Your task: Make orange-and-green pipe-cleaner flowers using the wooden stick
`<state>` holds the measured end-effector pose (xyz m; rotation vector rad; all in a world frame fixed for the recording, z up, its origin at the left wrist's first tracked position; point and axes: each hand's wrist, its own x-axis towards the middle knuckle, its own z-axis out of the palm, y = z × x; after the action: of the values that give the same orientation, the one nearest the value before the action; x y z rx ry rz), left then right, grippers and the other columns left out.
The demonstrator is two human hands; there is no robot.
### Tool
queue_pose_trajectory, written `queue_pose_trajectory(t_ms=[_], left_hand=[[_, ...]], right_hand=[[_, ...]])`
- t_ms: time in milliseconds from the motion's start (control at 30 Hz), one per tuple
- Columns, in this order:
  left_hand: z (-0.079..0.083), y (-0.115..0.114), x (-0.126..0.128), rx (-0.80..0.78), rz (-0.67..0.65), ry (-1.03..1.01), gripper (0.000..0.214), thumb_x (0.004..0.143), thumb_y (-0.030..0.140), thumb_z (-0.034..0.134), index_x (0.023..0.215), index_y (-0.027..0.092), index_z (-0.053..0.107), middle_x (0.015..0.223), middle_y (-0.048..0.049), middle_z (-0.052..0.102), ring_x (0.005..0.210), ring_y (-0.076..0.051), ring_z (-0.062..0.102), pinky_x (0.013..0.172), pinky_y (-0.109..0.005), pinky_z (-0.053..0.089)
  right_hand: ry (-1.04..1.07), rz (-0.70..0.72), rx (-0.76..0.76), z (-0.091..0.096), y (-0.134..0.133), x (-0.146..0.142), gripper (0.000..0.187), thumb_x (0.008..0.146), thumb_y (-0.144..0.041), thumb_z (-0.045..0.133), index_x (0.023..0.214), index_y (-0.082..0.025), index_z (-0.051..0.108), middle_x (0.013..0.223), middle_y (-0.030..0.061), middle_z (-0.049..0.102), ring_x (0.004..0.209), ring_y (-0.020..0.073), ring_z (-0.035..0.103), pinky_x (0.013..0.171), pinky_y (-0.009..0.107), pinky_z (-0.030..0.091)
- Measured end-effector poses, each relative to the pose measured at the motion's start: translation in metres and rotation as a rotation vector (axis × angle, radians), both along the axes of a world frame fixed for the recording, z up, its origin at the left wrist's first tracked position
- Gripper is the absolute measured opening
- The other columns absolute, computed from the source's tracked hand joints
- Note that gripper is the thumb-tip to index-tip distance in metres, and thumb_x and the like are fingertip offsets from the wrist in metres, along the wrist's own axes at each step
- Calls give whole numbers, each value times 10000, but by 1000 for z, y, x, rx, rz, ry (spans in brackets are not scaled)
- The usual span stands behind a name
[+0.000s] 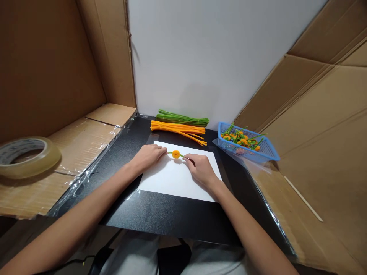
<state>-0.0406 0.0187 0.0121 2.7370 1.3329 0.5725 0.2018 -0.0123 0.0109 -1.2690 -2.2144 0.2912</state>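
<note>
Between my hands is a small round orange pipe-cleaner coil [176, 154] with a green pipe-cleaner stem sticking out on both sides. My left hand [150, 156] pinches the green end on the left. On the right, my right hand [200, 167] grips the other green end with thumb and fingers. The piece is held just above a white sheet of paper [172, 177], with a faint shadow below it. Fingertips cover the outer ends of the green stem.
Behind the paper lie a bundle of orange pipe cleaners [177, 128] and a green bundle [183, 118]. A blue basket [266, 152] with several orange-and-green pieces stands at the right. Clear tape [51, 158] rests on cardboard at left. A thin stick [304, 199] lies right.
</note>
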Motion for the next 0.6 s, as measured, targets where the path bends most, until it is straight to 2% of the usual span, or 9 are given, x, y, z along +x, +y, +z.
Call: queue_pose_trajectory(t_ms=[100,167,267,400,500,600], left_hand=[[6,-8,13,115,23,-39,323,972,395,480,1151,168,625,1017,-135,689,949,-263,608,799,-341,432],[8,-14,22,78,-34,-140,352,976,405,480,1222,173,578,1089,-123,677,997,-250,603,842,-342,442],[8,-19,29,-100,-85,-375,239,982,346,477,1114,186,597,1031,-78,689,917,-197,623,791,-303,463],[4,-16,29,-363,-66,-649,195,883,354,629,957,173,630,894,-42,697,779,-165,632,703,-274,482],[2,-14,30,-549,-76,-800,248,835,355,672,978,152,664,908,-63,715,771,-167,655,697,-276,519],[4,-14,32,-661,-109,-886,287,828,358,667,1000,130,696,947,-91,728,782,-168,675,726,-288,555]], right_hand=[[34,-68,31,5,-7,-11,236,942,-225,495,1008,-201,720,897,73,761,708,207,676,689,298,450],[68,-69,37,8,-10,-15,239,942,-233,499,1056,-206,708,890,64,761,697,199,676,677,289,449],[97,-30,28,11,-14,-18,251,951,-240,486,1087,-215,696,894,56,758,736,199,686,681,282,456],[106,-3,42,12,-15,-17,264,958,-214,459,1081,-222,692,977,63,754,823,208,695,722,289,469],[126,1,70,11,-15,-16,240,948,-202,474,1043,-224,693,978,59,752,859,212,697,756,294,479],[156,-1,117,11,-15,-16,202,936,-193,491,993,-216,683,967,58,745,886,211,689,770,292,489]])
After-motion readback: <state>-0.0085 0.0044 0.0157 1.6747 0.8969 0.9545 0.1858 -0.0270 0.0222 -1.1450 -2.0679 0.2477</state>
